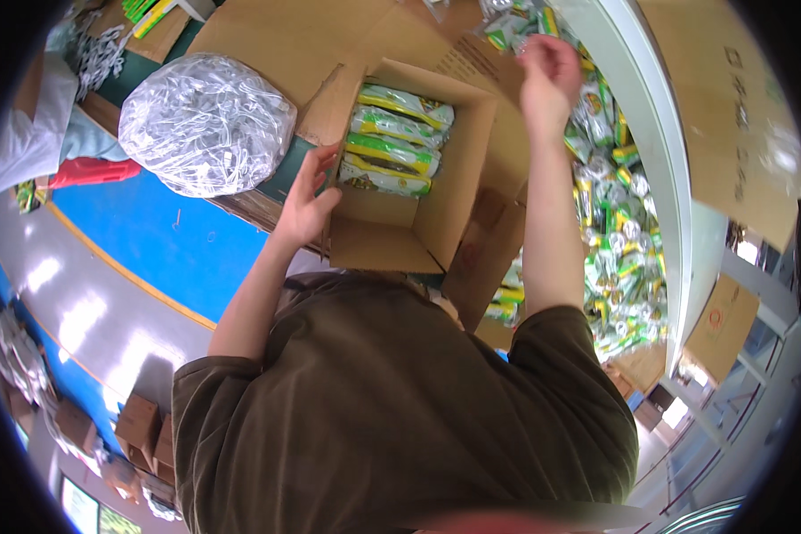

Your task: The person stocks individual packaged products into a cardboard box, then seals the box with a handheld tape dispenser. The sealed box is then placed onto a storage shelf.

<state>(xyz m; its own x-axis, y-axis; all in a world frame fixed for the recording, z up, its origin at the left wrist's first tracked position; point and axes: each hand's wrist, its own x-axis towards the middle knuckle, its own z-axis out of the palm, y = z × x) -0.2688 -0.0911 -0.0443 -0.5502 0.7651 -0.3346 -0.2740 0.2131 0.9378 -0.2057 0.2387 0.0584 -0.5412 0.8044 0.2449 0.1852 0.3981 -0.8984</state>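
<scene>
The left hand is gripping the left wall of an open cardboard box, with the fingers curling over the edge and the thumb on the outside. The right hand is reaching up and away, well apart from the box, and its fingers are closing on a green and yellow packet at the top of a long heap of packets; how firmly it is holding I cannot tell. The box is standing just in front of the person's chest, and green and yellow packs are lying stacked in its far half, while the near half is showing bare cardboard. To the left of the box, a clear plastic bag of white parts is resting on flattened cardboard. Below it, a blue floor is showing.
</scene>
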